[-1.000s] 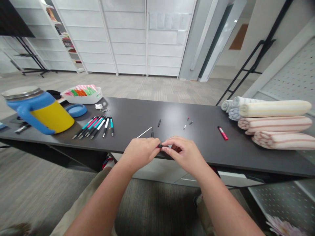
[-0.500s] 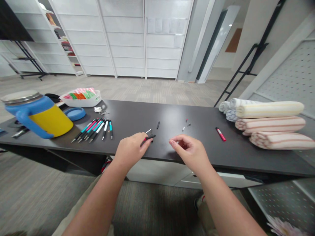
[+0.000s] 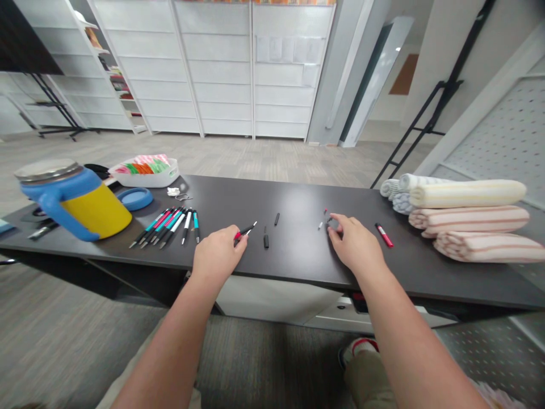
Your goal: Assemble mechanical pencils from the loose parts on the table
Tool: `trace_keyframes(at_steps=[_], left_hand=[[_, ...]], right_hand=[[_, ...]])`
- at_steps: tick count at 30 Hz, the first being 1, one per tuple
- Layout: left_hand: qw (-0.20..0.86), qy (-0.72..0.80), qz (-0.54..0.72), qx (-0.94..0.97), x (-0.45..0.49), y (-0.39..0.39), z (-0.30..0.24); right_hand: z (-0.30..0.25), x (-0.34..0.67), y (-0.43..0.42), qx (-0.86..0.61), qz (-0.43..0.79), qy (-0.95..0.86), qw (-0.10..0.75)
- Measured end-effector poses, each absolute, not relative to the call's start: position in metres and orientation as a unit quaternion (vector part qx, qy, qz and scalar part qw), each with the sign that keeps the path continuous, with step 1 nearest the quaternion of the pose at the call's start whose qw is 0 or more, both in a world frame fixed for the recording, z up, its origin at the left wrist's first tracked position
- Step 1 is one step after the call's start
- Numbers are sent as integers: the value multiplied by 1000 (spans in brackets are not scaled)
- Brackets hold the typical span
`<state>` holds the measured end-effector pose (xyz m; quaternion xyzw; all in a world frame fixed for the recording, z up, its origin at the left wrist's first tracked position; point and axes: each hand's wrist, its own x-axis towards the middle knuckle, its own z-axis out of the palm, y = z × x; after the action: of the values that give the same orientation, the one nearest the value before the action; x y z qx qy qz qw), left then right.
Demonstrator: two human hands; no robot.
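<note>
My left hand (image 3: 217, 254) is closed around a black and red pen piece (image 3: 243, 231) and a thin white refill, near the front of the dark table (image 3: 298, 255). My right hand (image 3: 354, 241) rests on the table with its fingertips over several small pen parts (image 3: 324, 218); whether it grips one is hidden. Two short black pen pieces (image 3: 266, 238) lie between my hands. A red pen barrel (image 3: 384, 234) lies just right of my right hand. A row of assembled pens (image 3: 170, 221) lies to the left.
A large yellow and blue jug (image 3: 76, 199) stands at the left, with a blue lid (image 3: 134, 198) and a white tray of coloured items (image 3: 147, 167) behind it. Rolled striped towels (image 3: 468, 218) are stacked at the right end. White shelving lines the far wall.
My hands, together on a black pen piece a second ago, have parted. The left carried the piece left and further onto the table; the right reached forward to the small parts.
</note>
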<state>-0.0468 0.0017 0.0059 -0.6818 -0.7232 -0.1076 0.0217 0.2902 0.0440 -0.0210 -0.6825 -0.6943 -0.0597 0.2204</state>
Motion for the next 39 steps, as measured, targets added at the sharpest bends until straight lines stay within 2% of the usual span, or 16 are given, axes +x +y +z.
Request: trace_keyframes(at_steps=[6,24,27,32,36,39], left_hand=[[29,-721,-105,-685,-46,2,5],[6,-660,-140,-738,-44,-5,8],[0,-632,-160,-758,-47,-5,6],[-1,-537,-219,-814,-48,-7,-3],[12,-468,-225,-854,-34,-12,-9],[17,-458,-207,-864,-22,-14,-10]], right_hand=[[-22,288,54,-682,-77,-699,199],[-15,289,51,-692,-30,-680,241],[-14,290,42,-689,16,-659,301],[-20,268,12,-617,168,-637,431],[-21,230,-5,-552,285,-653,433],[-19,213,-8,-532,316,-658,428]])
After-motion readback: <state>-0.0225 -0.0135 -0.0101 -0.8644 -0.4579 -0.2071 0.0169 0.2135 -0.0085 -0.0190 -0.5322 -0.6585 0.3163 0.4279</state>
